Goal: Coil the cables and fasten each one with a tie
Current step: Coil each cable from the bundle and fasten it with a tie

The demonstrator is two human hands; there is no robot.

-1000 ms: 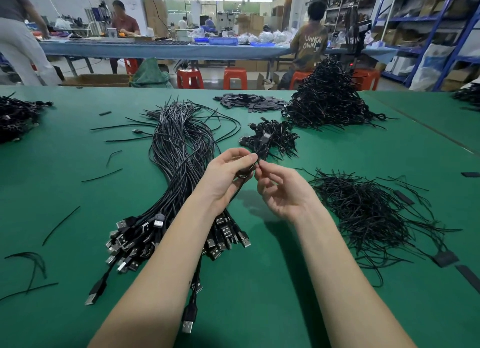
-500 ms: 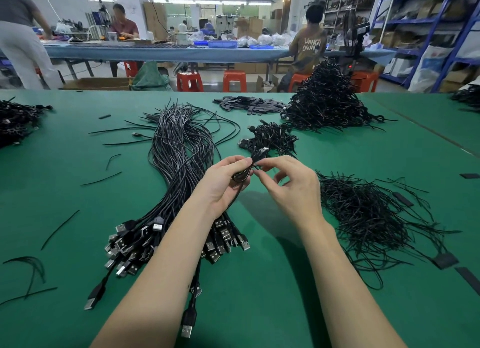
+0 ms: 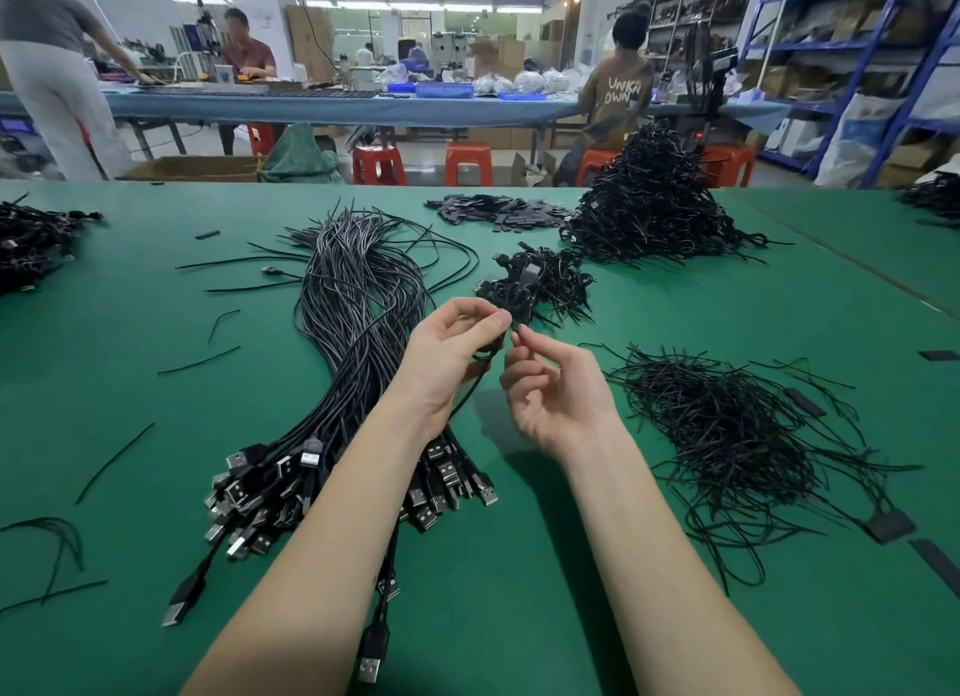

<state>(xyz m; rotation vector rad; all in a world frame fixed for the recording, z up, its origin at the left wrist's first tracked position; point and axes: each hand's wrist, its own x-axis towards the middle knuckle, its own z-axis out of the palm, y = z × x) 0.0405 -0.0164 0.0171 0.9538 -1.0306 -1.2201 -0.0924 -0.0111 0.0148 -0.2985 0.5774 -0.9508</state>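
Note:
My left hand (image 3: 457, 347) grips a small coiled black cable (image 3: 498, 339) above the green table (image 3: 130, 373). My right hand (image 3: 556, 394) pinches a thin tie end at the coil between thumb and forefinger. Under my left forearm lies a long bundle of uncoiled black USB cables (image 3: 353, 300), plugs fanned toward me. A loose heap of black wire ties (image 3: 727, 425) sits to the right. A small pile of coiled, tied cables (image 3: 540, 285) lies just beyond my hands.
A tall heap of finished cables (image 3: 649, 207) and flat black strips (image 3: 498, 209) lie at the table's far side. Another cable pile (image 3: 31, 243) sits far left. Stray ties (image 3: 114, 461) are scattered on the left. People work at a bench behind.
My right hand has turned from palm-down over the coil to palm-up, fingers pinching the tie at the coil. The left hand keeps hold of the coil in about the same place.

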